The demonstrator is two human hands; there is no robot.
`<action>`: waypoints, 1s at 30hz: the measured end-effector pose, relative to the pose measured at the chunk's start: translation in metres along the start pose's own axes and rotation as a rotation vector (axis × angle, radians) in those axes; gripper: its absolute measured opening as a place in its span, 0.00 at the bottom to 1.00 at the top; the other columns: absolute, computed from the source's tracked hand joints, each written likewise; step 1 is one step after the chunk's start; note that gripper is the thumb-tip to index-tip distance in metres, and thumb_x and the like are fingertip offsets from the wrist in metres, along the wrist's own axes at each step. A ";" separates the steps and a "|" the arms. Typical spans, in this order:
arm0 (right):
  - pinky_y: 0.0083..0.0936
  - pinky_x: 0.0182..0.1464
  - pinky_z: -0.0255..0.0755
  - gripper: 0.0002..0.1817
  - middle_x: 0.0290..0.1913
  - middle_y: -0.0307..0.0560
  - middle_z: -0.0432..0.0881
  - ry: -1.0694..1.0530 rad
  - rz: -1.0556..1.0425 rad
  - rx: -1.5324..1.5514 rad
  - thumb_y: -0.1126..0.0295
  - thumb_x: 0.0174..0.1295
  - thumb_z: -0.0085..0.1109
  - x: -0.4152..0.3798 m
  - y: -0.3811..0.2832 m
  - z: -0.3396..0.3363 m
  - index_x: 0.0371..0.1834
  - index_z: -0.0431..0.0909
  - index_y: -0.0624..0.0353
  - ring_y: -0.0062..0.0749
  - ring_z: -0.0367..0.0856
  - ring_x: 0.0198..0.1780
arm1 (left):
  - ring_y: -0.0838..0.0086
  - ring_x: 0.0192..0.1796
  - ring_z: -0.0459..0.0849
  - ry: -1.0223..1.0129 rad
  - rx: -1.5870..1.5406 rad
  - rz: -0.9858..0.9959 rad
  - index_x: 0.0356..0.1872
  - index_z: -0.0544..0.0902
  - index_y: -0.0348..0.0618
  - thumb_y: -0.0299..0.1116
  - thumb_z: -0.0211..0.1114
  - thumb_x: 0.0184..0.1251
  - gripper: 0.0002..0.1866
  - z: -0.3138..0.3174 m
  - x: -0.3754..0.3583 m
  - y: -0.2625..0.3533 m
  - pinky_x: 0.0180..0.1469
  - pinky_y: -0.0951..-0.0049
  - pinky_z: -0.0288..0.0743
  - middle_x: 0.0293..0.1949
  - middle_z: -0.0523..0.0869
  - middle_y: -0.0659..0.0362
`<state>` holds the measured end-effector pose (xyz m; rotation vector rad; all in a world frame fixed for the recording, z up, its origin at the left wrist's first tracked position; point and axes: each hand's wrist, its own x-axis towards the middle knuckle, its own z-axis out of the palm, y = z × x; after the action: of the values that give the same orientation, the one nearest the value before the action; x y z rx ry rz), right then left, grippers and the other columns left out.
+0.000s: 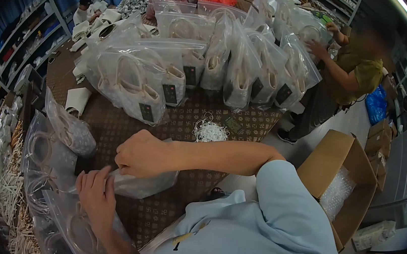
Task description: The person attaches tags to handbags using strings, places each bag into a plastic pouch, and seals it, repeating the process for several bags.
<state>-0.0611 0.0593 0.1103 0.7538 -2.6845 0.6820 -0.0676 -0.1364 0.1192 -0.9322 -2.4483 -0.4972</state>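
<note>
A clear plastic bag (148, 187) with a pale handbag inside lies on the brown patterned table close to my body. My right hand (141, 154) is closed at the bag's left end, fingers curled inward, my forearm crossing above the table. Just beside it, my left hand (96, 190) has its fingers bent over the same end; the fingertips are partly hidden. Left of my hands, another bagged handbag (71, 133) leans over. More bagged handbags (76, 228) lie under and beside my left forearm.
Rows of bagged handbags (138, 96) with dark tags stand across the table. A heap of white strings (210, 130) lies in front of them. A person (355, 69) handles a bag at the far right. An open carton (329, 155) with bubble wrap (337, 194) stands to my right.
</note>
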 end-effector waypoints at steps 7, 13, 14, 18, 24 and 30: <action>0.34 0.30 0.72 0.06 0.26 0.43 0.78 0.023 -0.019 -0.060 0.66 0.45 0.59 0.014 -0.004 0.011 0.21 0.79 0.57 0.40 0.80 0.32 | 0.67 0.38 0.76 0.323 0.036 -0.025 0.36 0.80 0.39 0.29 0.60 0.60 0.06 0.027 -0.022 -0.020 0.54 0.65 0.65 0.32 0.79 0.58; 0.35 0.29 0.72 0.07 0.24 0.46 0.78 0.002 -0.078 -0.144 0.66 0.41 0.59 0.030 -0.015 0.015 0.19 0.79 0.58 0.41 0.80 0.30 | 0.78 0.31 0.74 0.221 -0.729 -0.499 0.35 0.79 0.34 0.33 0.58 0.65 0.10 0.040 -0.050 -0.006 0.38 0.77 0.68 0.28 0.78 0.60; 0.35 0.27 0.72 0.08 0.23 0.47 0.79 -0.081 -0.098 -0.117 0.66 0.40 0.60 0.035 -0.019 0.012 0.18 0.80 0.58 0.41 0.81 0.29 | 0.80 0.29 0.74 0.149 -0.805 -0.501 0.34 0.79 0.33 0.36 0.58 0.66 0.13 0.047 -0.051 -0.007 0.35 0.79 0.67 0.27 0.79 0.60; 0.36 0.24 0.71 0.08 0.20 0.49 0.80 -0.135 -0.100 -0.087 0.65 0.37 0.61 0.036 -0.029 0.014 0.17 0.80 0.59 0.43 0.81 0.27 | 0.78 0.29 0.75 0.152 -1.019 -0.530 0.31 0.79 0.32 0.41 0.56 0.68 0.18 0.055 -0.052 -0.023 0.34 0.78 0.68 0.26 0.80 0.59; 0.36 0.26 0.72 0.09 0.22 0.49 0.80 -0.182 -0.055 -0.077 0.65 0.36 0.61 0.034 -0.027 0.020 0.19 0.81 0.58 0.44 0.81 0.28 | 0.75 0.26 0.78 0.092 -1.337 -0.708 0.29 0.77 0.33 0.45 0.57 0.66 0.20 0.052 -0.052 -0.031 0.31 0.75 0.71 0.26 0.82 0.57; 0.33 0.34 0.72 0.13 0.26 0.45 0.82 -0.338 0.148 0.312 0.59 0.39 0.63 0.032 -0.015 0.006 0.23 0.81 0.56 0.39 0.81 0.33 | 0.78 0.25 0.77 0.093 -1.403 -0.722 0.30 0.78 0.36 0.40 0.59 0.65 0.15 0.059 -0.055 -0.038 0.31 0.77 0.71 0.25 0.81 0.58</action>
<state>-0.0804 0.0315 0.1230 0.8120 -3.0004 1.1209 -0.0749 -0.1636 0.0343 -0.2972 -2.0207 -2.5689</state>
